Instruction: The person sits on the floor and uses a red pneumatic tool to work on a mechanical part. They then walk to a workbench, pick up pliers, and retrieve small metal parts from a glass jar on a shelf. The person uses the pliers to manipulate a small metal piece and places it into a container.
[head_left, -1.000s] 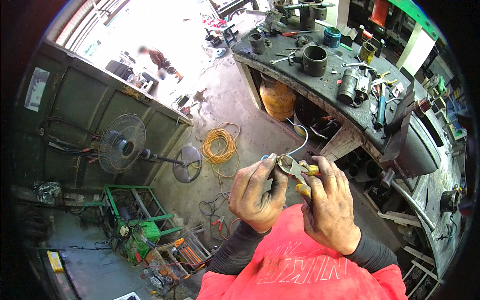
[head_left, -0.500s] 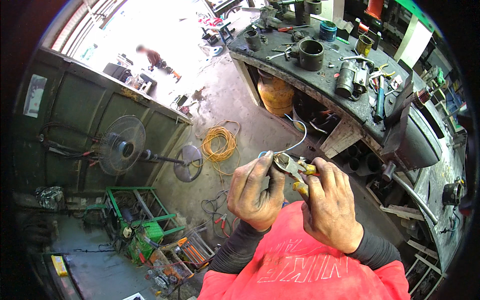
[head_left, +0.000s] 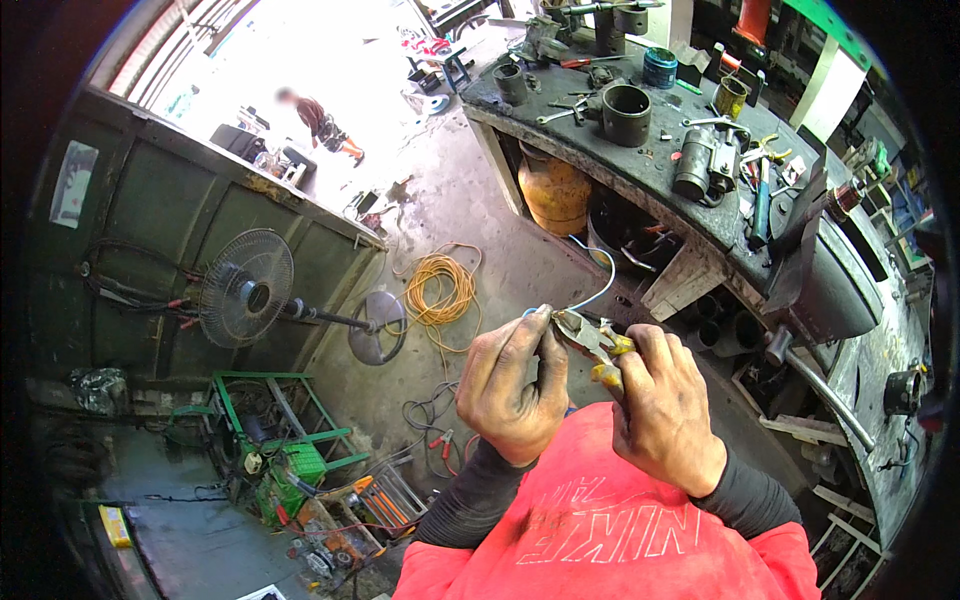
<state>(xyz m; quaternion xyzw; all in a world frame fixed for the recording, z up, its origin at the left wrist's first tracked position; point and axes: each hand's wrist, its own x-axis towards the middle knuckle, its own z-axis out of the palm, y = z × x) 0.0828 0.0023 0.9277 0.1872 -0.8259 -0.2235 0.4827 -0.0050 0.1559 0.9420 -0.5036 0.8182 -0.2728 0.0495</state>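
Note:
In front of my chest, my left hand (head_left: pixel 515 385) is closed in a pinch on a thin light-blue wire (head_left: pixel 608 272). The wire's free length curves up and to the right from the fingertips. My right hand (head_left: pixel 665 410) grips a pair of pliers (head_left: pixel 587 334) by the yellow handles. Their metal jaws point left and lie right beside my left fingertips. Whether the jaws bite on the wire's end cannot be made out; the fingertips hide that spot.
A dark workbench (head_left: pixel 665 150) curves along the right, bearing a cylindrical motor (head_left: pixel 705 160), a metal ring (head_left: pixel 626 113), wrenches and cans. On the left stand a fan (head_left: pixel 245 288) and a green metal frame (head_left: pixel 300 470). A coiled orange cable (head_left: pixel 440 290) lies on the floor. Another person (head_left: pixel 315 125) is far off.
The pliers have turned slightly, and their handles look closer together. My left hand stays nearly in place with the wire. The distant person has shifted posture.

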